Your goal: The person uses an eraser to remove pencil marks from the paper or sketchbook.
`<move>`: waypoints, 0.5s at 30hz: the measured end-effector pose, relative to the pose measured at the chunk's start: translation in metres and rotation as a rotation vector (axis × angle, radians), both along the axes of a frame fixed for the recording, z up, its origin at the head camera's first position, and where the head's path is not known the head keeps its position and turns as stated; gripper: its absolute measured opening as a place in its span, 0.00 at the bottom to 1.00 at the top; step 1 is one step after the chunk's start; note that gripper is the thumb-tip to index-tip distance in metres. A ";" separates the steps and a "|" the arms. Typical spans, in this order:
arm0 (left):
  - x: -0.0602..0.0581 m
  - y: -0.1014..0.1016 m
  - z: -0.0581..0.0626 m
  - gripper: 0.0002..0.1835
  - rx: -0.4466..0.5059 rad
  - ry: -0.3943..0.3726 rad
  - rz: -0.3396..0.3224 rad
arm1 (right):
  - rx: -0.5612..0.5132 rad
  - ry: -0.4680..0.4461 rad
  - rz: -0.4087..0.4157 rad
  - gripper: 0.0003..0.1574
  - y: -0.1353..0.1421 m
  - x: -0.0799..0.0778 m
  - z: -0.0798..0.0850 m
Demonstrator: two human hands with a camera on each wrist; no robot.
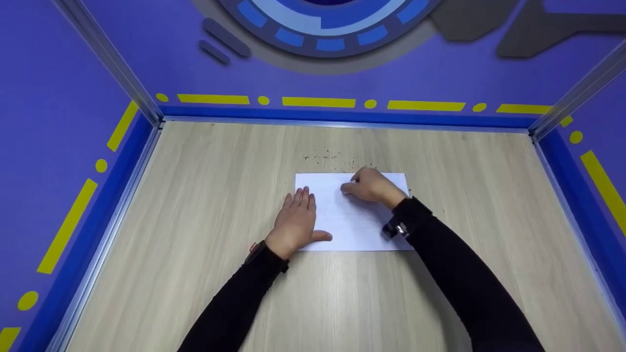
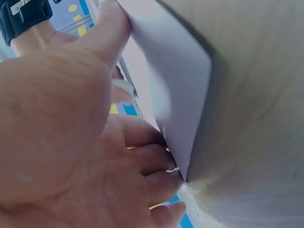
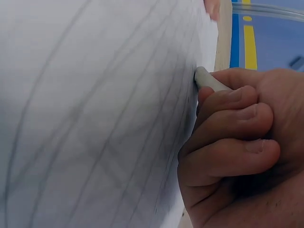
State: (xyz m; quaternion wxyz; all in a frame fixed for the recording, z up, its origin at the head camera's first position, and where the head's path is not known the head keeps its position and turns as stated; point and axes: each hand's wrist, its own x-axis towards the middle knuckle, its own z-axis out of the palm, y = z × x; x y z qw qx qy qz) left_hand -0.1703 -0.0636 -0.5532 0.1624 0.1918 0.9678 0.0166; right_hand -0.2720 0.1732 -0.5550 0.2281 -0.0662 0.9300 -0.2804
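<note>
With the clock face centred on the white sheet (image 1: 352, 225) in the head view, the sheet is laid flat on the wood-grained worktop (image 1: 220, 195), its long sides running from 9 to 3 o'clock. At 9 o'clock, its edge is covered by the left hand (image 1: 297, 222), palm down; the fingers are stretched out toward 12 o'clock, side by side, and the thumb is spread away toward 3 o'clock, over the paper. Nothing is pinched by that grip.

The right hand (image 1: 374, 187) is placed over the sheet at 1 o'clock. In its grip a small white piece (image 3: 211, 80) is pinched between thumb and curled fingers, and its end appears to be touching the paper just off centre toward 12 o'clock. In the right wrist view, the sheet is seen to be crossed by long grey lines (image 3: 114, 61), with smudged grey patches between them.

Small dark crumbs (image 1: 327, 156) are scattered on the worktop just beyond the sheet's edge at 12 o'clock. The forearms, reaching in from 7 and 5 o'clock, are covered by black sleeves (image 1: 464, 264). The worktop is bordered at 12 o'clock by a blue-violet wall (image 1: 303, 83) marked with yellow dashes and dots.
</note>
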 end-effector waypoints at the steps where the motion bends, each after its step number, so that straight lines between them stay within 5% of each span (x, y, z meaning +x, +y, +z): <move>1: 0.000 0.000 0.001 0.68 0.001 0.002 -0.001 | 0.004 -0.004 -0.007 0.34 0.006 -0.001 0.001; 15: 0.000 -0.001 0.000 0.68 0.010 0.010 -0.004 | 0.033 -0.055 -0.120 0.25 0.095 0.007 0.004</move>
